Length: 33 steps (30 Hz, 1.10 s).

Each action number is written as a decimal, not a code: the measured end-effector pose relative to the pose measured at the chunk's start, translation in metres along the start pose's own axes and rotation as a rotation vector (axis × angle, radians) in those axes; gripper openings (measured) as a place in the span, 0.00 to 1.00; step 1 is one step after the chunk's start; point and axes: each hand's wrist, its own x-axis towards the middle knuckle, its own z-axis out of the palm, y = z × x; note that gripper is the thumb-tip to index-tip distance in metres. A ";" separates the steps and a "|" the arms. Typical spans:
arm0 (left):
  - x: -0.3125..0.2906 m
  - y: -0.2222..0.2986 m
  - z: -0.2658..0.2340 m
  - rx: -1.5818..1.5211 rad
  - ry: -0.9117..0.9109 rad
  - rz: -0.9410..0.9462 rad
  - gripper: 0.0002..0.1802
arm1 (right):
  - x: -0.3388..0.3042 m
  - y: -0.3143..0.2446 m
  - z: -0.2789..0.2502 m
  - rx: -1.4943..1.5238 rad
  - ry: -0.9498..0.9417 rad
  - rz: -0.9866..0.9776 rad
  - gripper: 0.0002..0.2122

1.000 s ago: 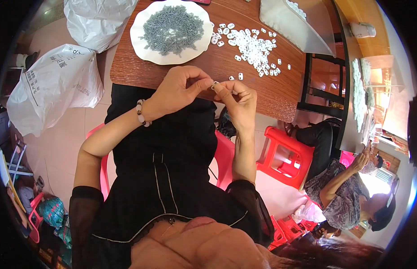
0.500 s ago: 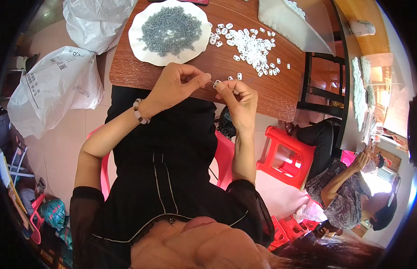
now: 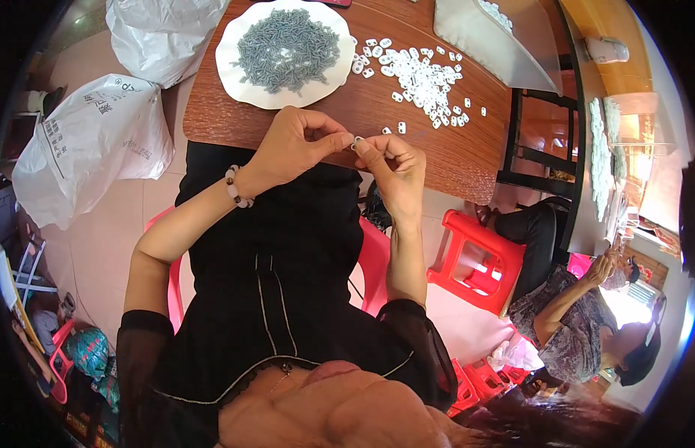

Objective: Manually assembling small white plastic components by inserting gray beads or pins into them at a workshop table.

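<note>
My left hand (image 3: 293, 146) pinches thumb against index finger at the near table edge; what sits between the tips is too small to make out. Fingertip to fingertip with it, my right hand (image 3: 393, 166) grips a small white plastic piece (image 3: 357, 142) with holes between thumb and forefinger, its other fingers curled. Just beyond my hands, a wavy-rimmed white plate (image 3: 229, 81) bears a heap of small grey ribbed plugs (image 3: 287, 48). Right of the plate lies a loose pile of white two-holed pieces (image 3: 428, 84), a few strayed toward me.
The brown wooden table (image 3: 467, 160) has a pale metal scoop-like tray (image 3: 489, 48) at its far right. White sacks (image 3: 101, 149) stand at left. A red stool (image 3: 478, 261) is at my right; a person (image 3: 568, 321) sits beyond it at another table.
My two hands have drawn slightly closer, the right one shifting a little left, so the fingertips now meet around the white piece. Other things look the same.
</note>
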 end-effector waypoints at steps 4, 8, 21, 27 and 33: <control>0.001 -0.004 0.000 0.014 0.005 -0.018 0.08 | 0.000 0.001 0.000 -0.002 -0.001 0.029 0.05; 0.001 -0.002 0.001 0.014 0.010 -0.001 0.09 | 0.001 0.001 0.001 0.017 0.011 0.029 0.05; 0.016 0.020 0.002 0.130 0.066 0.101 0.07 | 0.001 -0.008 -0.016 0.122 0.119 -0.008 0.05; 0.068 0.038 0.004 0.883 0.185 0.627 0.10 | -0.001 -0.011 -0.026 0.174 0.151 -0.034 0.05; 0.119 0.018 0.013 1.053 0.021 0.645 0.08 | -0.001 -0.011 -0.032 0.192 0.138 -0.059 0.05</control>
